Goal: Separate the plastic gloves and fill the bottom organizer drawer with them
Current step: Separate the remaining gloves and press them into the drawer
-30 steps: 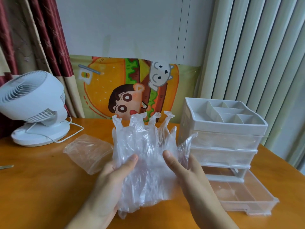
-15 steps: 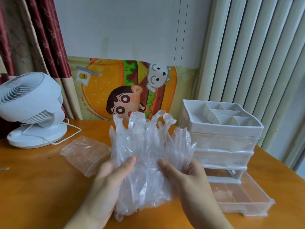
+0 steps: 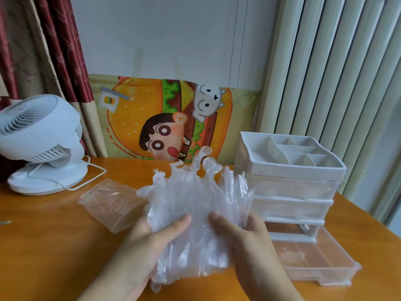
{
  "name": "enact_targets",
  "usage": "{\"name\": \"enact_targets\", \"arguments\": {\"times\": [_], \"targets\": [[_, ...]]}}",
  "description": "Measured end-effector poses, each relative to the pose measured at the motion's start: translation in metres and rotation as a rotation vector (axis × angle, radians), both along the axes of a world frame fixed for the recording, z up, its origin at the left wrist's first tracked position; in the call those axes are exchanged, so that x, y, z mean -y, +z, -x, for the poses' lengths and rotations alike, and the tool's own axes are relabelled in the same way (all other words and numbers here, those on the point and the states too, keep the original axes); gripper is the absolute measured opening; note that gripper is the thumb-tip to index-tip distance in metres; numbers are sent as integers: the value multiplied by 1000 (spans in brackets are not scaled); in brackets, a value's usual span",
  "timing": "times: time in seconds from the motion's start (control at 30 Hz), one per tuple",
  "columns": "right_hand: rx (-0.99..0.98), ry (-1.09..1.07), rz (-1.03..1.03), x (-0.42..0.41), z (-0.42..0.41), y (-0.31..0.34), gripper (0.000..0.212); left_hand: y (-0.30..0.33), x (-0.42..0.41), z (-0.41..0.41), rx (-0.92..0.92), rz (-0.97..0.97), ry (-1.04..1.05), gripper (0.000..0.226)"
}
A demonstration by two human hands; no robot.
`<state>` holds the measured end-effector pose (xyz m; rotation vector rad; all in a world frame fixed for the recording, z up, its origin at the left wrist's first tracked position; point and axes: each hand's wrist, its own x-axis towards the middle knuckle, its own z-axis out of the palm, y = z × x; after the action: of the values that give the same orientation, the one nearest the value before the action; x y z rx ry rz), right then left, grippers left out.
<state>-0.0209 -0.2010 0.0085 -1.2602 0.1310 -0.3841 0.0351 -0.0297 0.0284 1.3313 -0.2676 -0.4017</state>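
A: Obs., left to right. Far left on the worktop (image 3: 43, 246): white fan (image 3: 41, 135), cord trailing to the right. Not involved.

B: Next?

A: Clear plastic bag (image 3: 110, 203) lying flat, left of centre. Contents, if any, can't be made out.

B: The gloves?

A: Gloves (image 3: 191, 205) at centre, one crumpled bundle held up above the worktop, glove fingers pointing up and away. Left hand (image 3: 152, 240) grips the lower left of the bundle, thumb pressed on the near face. Right hand (image 3: 243, 233) grips the lower right likewise. Thumbs close together, not touching. Both hands clamped on the same bundle.

B: And the target?

A: Organizer (image 3: 288, 181) at right, divided tray on top, upper two drawers pushed in. Bottom drawer (image 3: 314, 261) pulled out toward the near side; looks bare, no gloves in it.

B: Progress?

A: Judged early. Drawer open and ready; no glove visibly peeled off. Separating and filling all remain.
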Motion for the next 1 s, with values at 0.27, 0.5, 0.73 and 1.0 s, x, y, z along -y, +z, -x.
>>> {"name": "enact_targets", "arguments": {"times": [0.27,0.5,0.73,1.0], "targets": [[-45,47,98,-2,7,10,27,-15,0,-3,59,6,122,52],[3,7,87,1,0,1,31,-17,0,-14,71,-16,205,78],[31,5,12,1,-5,0,27,-22,-1,-11,85,30,240,54],[-4,-146,-197,5,-2,6,12,-23,-1,-26,261,-14,344,6]]}}
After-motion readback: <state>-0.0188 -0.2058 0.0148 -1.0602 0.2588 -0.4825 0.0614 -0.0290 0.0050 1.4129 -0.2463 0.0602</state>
